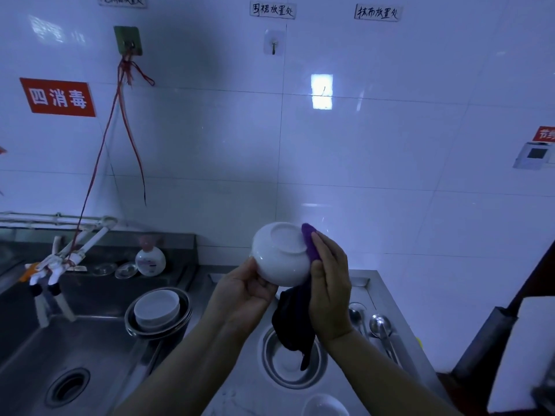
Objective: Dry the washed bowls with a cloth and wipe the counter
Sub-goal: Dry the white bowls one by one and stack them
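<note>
A dim, blue-lit kitchen, seen from above the person's own hands. At far left a sunken stainless steel sink (60, 349) holds a stack of shallow metal basins (158, 318) with a second white ceramic bowl (156, 307) nested on top, probably waiting its turn. Behind it, near the back ledge, stands a round white soap bottle (150, 261).

Moving toward the centre, the left hand (243, 288) cups a glossy white ceramic bowl (280, 255) from below, fingers curled around its rim and lower wall. The bowl is held up in the air above the stainless steel counter (246, 394), tilted so its round foot ring faces the camera. Judging by the glaze, it is stiff, smooth and likely slippery while wet — and breakable if dropped on steel. A grip hooked over the rim, as here, seems safer than pinching the curved wall.

Just right of the bowl, the right hand (329, 283) presses a soft purple cloth (309, 241) against the bowl's base and side, fingers nearly straight over the fabric. The cloth is limp and light — its loose, dark tail hangs down below the bowl.

Under the hanging cloth a round metal basin (292, 355) sits on the counter. To its right lie two metal spoons (380, 325), and part of another white dish (324, 405) shows at the bottom edge.
</note>
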`<state>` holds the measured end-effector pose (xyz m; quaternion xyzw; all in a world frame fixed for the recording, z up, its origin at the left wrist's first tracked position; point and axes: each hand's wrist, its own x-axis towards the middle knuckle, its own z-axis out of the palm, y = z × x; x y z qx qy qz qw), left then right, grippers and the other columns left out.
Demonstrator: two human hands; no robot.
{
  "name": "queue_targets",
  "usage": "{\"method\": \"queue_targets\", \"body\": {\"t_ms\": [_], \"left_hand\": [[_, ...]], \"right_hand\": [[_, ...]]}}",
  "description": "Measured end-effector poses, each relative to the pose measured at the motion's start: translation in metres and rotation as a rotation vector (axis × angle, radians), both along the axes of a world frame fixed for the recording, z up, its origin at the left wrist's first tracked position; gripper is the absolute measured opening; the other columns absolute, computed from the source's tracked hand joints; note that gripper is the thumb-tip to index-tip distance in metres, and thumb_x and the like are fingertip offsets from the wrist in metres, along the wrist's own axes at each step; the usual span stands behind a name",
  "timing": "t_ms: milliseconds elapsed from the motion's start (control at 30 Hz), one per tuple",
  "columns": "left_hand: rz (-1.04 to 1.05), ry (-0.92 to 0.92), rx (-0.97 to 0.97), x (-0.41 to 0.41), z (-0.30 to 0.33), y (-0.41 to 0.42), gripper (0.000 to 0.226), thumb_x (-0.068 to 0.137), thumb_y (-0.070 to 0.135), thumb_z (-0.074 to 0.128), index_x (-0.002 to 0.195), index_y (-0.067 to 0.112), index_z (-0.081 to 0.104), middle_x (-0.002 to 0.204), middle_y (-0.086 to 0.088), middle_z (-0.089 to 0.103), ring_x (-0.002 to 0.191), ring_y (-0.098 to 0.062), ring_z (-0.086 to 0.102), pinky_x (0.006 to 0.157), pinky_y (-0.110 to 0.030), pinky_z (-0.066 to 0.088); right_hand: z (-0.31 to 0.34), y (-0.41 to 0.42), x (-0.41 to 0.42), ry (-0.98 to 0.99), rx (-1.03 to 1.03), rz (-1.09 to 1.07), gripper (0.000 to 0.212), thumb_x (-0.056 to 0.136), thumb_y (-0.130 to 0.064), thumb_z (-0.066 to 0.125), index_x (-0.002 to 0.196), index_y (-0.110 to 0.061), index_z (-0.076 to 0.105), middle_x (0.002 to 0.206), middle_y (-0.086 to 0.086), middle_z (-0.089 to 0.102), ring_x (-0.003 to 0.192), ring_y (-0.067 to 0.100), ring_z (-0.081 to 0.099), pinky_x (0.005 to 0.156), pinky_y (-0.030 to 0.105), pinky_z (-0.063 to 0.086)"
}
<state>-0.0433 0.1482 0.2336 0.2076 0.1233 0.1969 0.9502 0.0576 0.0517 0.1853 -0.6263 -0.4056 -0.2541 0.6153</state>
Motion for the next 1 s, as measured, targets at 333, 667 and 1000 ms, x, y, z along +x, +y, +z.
{"method": "queue_targets", "body": {"t_ms": [333,667,1000], "left_hand": [[-0.03,-0.047,0.483,-0.017,-0.006,0.023,0.027,0.08,0.01,0.047,0.098,0.005,0.066,0.09,-0.008,0.073,0.08,-0.015,0.069,0.07,-0.023,0.057],[-0.042,0.135,0.955,-0.029,-0.011,0.033,0.026,0.095,0.004,0.038,0.104,0.011,0.062,0.088,0.001,0.074,0.078,-0.012,0.068,0.063,-0.019,0.054],[0.046,0.185,0.78,-0.054,-0.033,0.081,0.025,0.094,0.007,0.04,0.1,0.011,0.064,0.09,-0.004,0.072,0.082,-0.015,0.067,0.066,-0.024,0.054]], "right_hand": [[0.034,-0.005,0.006,0.11,-0.097,0.177,0.035,0.098,-0.012,0.036,0.123,-0.018,0.06,0.122,-0.008,0.062,0.116,0.006,0.053,0.098,0.017,0.04],[0.037,0.011,-0.007,-0.499,-0.335,0.033,0.044,0.101,-0.026,0.031,0.118,0.001,0.062,0.117,0.015,0.065,0.11,0.026,0.06,0.101,0.038,0.043],[0.01,0.069,-0.032,0.323,-0.202,0.238,0.037,0.093,-0.022,0.032,0.112,-0.014,0.063,0.113,0.005,0.065,0.105,0.018,0.058,0.097,0.032,0.047]]}}
